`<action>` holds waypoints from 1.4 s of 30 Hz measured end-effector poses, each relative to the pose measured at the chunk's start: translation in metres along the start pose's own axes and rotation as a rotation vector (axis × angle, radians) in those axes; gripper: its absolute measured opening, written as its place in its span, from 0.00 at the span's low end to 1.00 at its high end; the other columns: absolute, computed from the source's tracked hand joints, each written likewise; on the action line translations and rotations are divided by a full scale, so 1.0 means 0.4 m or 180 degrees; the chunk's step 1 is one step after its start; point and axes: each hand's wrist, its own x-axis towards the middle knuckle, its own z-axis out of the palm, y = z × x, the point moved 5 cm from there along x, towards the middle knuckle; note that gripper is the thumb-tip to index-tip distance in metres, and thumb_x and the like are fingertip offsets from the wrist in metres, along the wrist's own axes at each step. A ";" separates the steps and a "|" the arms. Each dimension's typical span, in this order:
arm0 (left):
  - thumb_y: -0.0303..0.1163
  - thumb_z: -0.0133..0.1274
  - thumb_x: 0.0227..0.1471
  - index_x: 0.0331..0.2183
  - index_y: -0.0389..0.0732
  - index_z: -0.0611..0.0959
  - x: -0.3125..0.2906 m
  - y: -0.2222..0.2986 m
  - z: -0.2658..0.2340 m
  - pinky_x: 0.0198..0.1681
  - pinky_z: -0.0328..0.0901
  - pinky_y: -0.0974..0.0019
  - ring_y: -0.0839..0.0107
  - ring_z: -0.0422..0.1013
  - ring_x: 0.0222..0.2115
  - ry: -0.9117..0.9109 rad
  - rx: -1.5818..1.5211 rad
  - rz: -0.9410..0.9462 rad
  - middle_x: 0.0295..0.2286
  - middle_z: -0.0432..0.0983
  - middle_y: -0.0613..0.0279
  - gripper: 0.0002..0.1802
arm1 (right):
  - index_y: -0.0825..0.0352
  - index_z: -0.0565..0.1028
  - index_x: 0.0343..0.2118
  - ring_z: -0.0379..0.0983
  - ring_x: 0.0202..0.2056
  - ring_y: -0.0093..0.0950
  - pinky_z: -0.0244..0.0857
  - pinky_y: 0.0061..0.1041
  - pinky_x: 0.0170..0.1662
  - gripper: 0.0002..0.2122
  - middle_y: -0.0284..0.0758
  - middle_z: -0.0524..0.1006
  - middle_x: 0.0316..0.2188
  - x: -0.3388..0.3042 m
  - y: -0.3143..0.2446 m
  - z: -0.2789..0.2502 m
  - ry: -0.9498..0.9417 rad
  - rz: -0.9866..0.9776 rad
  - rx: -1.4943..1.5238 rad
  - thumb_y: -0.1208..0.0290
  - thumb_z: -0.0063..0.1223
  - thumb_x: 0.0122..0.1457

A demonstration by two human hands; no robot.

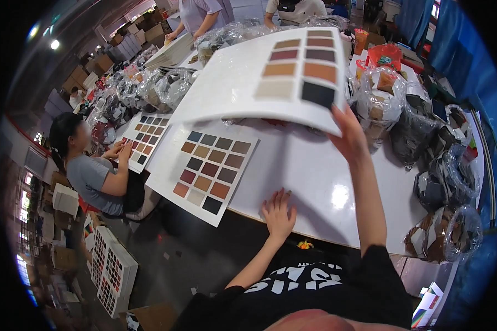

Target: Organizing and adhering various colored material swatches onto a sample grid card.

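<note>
My right hand (pixel 350 137) is raised over the table and grips the near right corner of a large white swatch card (pixel 221 83). Slightly blurred, that card is lifted and bowed, with two columns of brown, maroon, orange, cream and black squares on its right part. My left hand (pixel 279 214) lies on the table's near edge, fingers spread, holding nothing. To its left a second swatch card (pixel 240 179) rests flat on the table, its near corner jutting past the edge. Rows of coloured squares cover its visible part; the raised card overlaps its far side.
Clear plastic bags of swatch pieces (pixel 378 96) line the white table's (pixel 315 165) far and right sides. At left a co-worker (pixel 102 176) handles another swatch card (pixel 148 132). More people stand across the table. A stack of swatch cards (pixel 113 267) sits low at left.
</note>
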 end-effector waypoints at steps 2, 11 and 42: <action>0.36 0.48 0.55 0.49 0.41 0.73 0.006 -0.037 -0.013 0.56 0.52 0.56 0.57 0.61 0.54 0.0168 -0.1434 -0.0501 0.52 0.68 0.57 0.20 | 0.65 0.56 0.62 0.65 0.55 0.29 0.62 0.31 0.56 0.29 0.36 0.68 0.55 -0.196 0.011 -0.145 0.0295 0.0035 -0.0192 0.69 0.52 0.58; 0.61 0.30 0.60 0.63 0.38 0.53 0.000 -0.212 -0.131 0.61 0.51 0.59 0.57 0.54 0.60 -0.1180 -0.6532 -0.2245 0.60 0.54 0.47 0.42 | 0.73 0.55 0.61 0.66 0.54 0.32 0.57 0.30 0.59 0.42 0.39 0.68 0.54 -1.010 0.010 -0.446 0.1672 0.0237 -0.0677 0.64 0.65 0.45; 0.50 0.39 0.62 0.37 0.43 0.72 0.182 0.384 -0.527 0.39 0.65 0.53 0.52 0.73 0.35 -0.1940 -0.6331 0.1977 0.27 0.79 0.49 0.20 | 0.57 0.65 0.22 0.53 0.18 0.20 0.47 0.24 0.25 0.12 0.28 0.62 0.18 -0.711 -0.531 0.190 -0.1248 -0.4512 -0.4161 0.61 0.44 0.60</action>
